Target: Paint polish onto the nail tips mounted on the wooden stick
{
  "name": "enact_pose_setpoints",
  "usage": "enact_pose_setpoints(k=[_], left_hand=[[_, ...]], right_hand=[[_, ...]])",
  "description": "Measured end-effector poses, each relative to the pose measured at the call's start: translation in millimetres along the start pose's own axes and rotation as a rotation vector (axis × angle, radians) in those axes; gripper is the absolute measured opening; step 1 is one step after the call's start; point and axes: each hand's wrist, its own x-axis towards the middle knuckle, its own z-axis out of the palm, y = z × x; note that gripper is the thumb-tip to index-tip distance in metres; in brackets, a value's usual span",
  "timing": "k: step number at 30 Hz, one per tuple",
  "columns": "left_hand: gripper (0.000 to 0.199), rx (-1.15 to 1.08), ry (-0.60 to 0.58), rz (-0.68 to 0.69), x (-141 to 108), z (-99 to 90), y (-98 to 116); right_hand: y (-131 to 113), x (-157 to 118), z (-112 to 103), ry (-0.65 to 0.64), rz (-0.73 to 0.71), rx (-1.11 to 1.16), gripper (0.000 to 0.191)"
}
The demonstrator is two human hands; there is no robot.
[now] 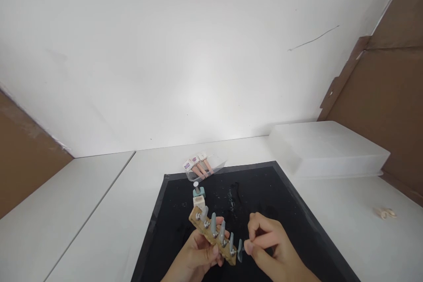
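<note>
In the lower middle of the frame, the left hand (202,253) grips a brown bar (211,232) between thumb and fingers; the bar is tilted and carries a row of grey pieces (222,232) on silver mounts. To its right, the right hand (272,246) pinches a separate grey piece (240,251) near the bar's lower end; the exact contact is hidden. Above the bar are a teal bottle (198,192) and a clear box (216,168) with pink sticks (202,168).
</note>
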Motion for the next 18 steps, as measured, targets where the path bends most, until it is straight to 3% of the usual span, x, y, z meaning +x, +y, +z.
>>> enact_pose_setpoints(k=[12,18], left_hand=[[0.043,-0.013,-0.071,0.057,3,-5.1,-5],[0.042,-0.015,-0.026,0.032,0,-2.0,0]], right_hand=[[12,2,1,0.087,-0.039,-0.060,0.028],[4,1,0,0.102,-0.119,-0.025,0.031]])
